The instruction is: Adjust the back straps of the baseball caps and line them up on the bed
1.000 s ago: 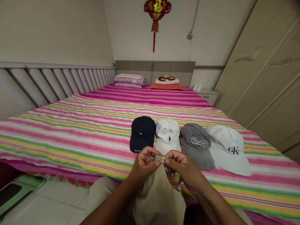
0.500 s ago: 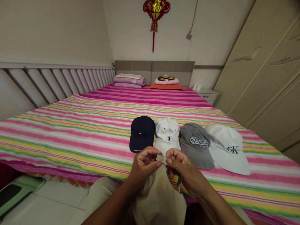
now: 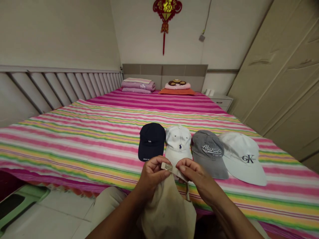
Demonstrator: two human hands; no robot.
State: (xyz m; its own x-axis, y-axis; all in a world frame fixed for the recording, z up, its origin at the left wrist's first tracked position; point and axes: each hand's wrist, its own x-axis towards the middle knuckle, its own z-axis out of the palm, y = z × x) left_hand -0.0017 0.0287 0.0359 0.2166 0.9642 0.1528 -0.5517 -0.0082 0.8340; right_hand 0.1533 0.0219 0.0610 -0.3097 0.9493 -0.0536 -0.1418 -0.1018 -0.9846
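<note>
A beige cap [image 3: 171,205] hangs below my two hands over my lap, at the near edge of the bed. My left hand [image 3: 152,176] pinches the cap's strap at its metal buckle [image 3: 166,167]. On the other side of the buckle, my right hand [image 3: 194,174] grips the strap between thumb and fingers. Just beyond my hands lie a navy cap [image 3: 152,141], a white cap with a small dark emblem [image 3: 178,141], a grey cap with white lettering [image 3: 209,152] and a white cap with dark letters [image 3: 244,159], side by side.
The caps lie on a striped bedspread [image 3: 74,132]. Folded purple bedding [image 3: 138,86] and a pink folded bundle [image 3: 177,86] sit by the headboard [image 3: 142,70]. A railing [image 3: 64,83] runs along the left. A green stool [image 3: 32,196] stands at lower left; a nightstand [image 3: 223,101] is at back right.
A strap end now sticks out left of the buckle. My right hand has shifted slightly, and the cap has swung a little to the left. The caps on the bed lie as before.
</note>
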